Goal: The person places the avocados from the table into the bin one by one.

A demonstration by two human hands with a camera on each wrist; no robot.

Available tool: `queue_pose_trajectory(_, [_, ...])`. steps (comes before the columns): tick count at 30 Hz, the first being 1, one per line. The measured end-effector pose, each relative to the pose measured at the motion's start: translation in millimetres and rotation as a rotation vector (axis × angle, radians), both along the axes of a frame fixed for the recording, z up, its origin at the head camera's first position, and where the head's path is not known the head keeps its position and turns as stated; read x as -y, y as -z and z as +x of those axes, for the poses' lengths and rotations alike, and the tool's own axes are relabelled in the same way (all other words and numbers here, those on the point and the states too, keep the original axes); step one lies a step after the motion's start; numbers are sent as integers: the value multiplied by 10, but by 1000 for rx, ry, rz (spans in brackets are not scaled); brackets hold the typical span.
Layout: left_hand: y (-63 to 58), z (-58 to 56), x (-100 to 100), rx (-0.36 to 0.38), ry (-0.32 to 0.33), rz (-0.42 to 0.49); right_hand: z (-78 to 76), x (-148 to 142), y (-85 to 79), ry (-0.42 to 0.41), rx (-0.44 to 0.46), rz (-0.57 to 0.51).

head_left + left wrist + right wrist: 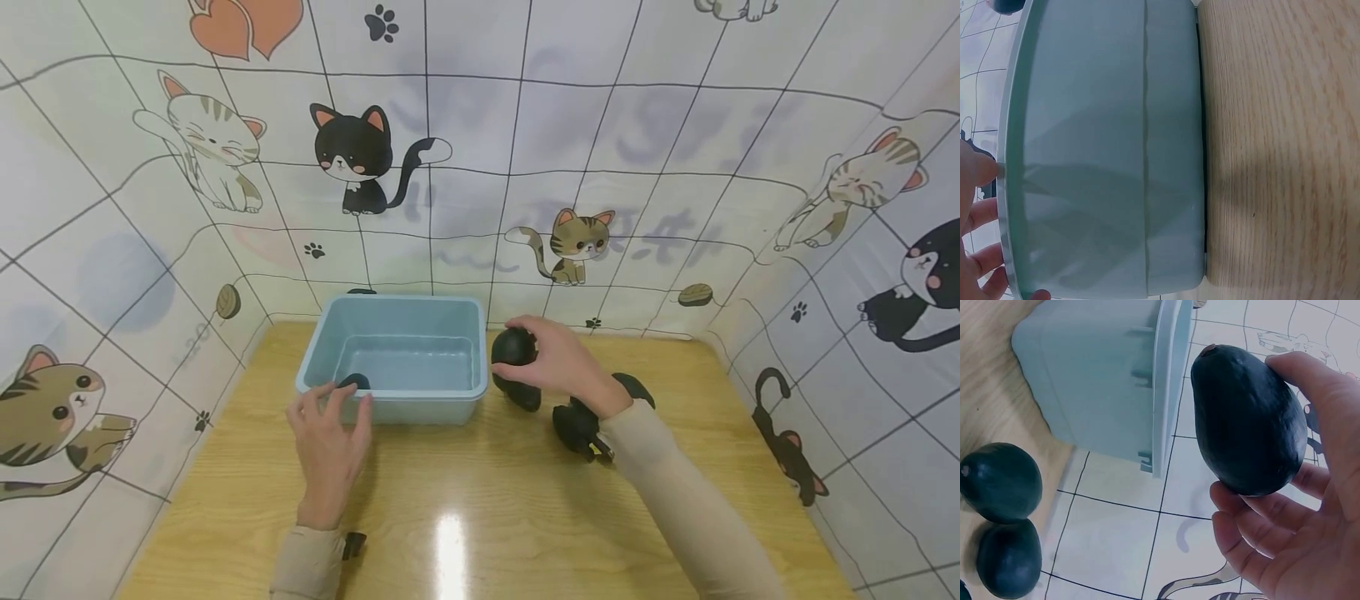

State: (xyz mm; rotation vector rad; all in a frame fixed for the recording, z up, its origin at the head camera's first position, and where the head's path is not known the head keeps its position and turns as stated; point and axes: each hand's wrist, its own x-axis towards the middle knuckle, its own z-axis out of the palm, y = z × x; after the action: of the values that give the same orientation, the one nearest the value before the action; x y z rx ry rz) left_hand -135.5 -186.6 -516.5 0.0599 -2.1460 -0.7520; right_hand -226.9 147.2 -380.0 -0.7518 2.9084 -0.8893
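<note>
My right hand point(551, 358) grips a dark green, nearly black avocado point(1250, 422) between thumb and fingers, raised just right of the bin. A light blue plastic bin point(420, 408) stands in front of me on the table. At its front left rim rests my left hand point(330, 437), fingers spread and loosely bent, holding nothing that I can see. Just behind that rim, by the left fingertips, shows part of a dark rounded thing point(356, 381) inside the bin. On the table below my right hand lie more avocados point(1000, 481), some partly hidden by the arm in the head view.
The wooden table point(465, 483) ends at a wall covering point(480, 192) printed with cats and grid lines, which encloses the back and both sides. Beside the left wrist a small black piece point(354, 546) shows.
</note>
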Motion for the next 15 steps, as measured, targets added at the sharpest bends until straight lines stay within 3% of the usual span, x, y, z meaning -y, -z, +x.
queue_pose_trajectory(15, [-24,5,-4,4,-5,-13,-107,170,-109,-50,-15,10])
